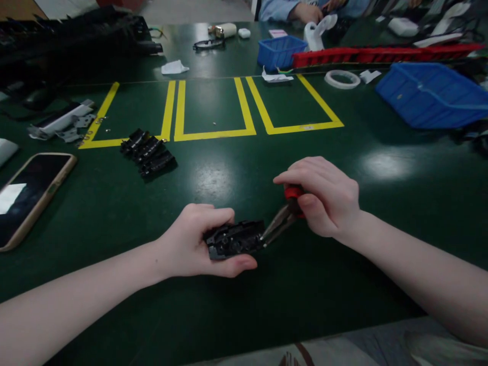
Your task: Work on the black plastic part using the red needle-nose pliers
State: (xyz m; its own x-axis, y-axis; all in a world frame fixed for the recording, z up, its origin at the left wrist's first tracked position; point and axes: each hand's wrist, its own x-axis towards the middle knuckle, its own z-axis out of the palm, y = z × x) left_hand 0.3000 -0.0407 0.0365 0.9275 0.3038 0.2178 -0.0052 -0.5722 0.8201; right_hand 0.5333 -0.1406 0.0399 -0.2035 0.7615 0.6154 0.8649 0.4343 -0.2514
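My left hand (202, 244) is closed on a black plastic housing (238, 239), thumb along its near edge and fingers behind it. Small raised posts and recesses show on the side of the housing facing me. In my right hand (324, 195) is a pair of needle-nose pliers (282, 221) with red handles, mostly covered by my fingers. The plier jaws are slightly apart, and their tips are at the right end of the housing. Whether they grip something small there I cannot tell. Several similar black plastic parts (147, 152) lie in a row farther back, left of centre.
A phone (36, 188) lies at the left, with metal brackets (76, 127) beyond it. Yellow tape (215, 135) marks the green table. Blue bins (434, 96), a tape roll (342, 79) and a long red strip (381, 55) are at back right. Another person's hands (307, 11) work across the table.
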